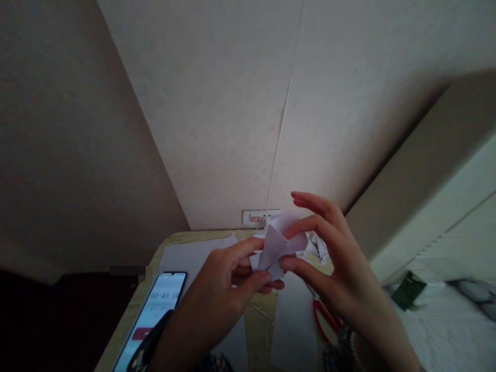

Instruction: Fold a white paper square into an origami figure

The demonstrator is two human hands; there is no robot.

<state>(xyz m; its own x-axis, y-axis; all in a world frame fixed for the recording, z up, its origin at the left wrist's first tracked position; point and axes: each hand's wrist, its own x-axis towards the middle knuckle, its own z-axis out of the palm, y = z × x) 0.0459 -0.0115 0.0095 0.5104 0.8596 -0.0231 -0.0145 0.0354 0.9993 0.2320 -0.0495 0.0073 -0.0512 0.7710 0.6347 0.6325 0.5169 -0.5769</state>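
A small piece of folded white paper (273,250) is held up between both hands, above the table. My left hand (236,274) pinches its lower left part between thumb and fingers. On the right side, my right hand (329,243) grips it with the thumb below and the index finger in the fold, while its other fingers stand off in the air. Pointed flaps rise from the top of the paper. Part of its lower edge is hidden by my fingers.
White sheets (292,330) lie on the wooden table (256,341). Red-handled scissors (323,320) are partly under my right wrist. A phone (158,305) showing a timer lies at left. Folded paper pieces (320,247) sit behind my right hand, near a wall socket (251,218).
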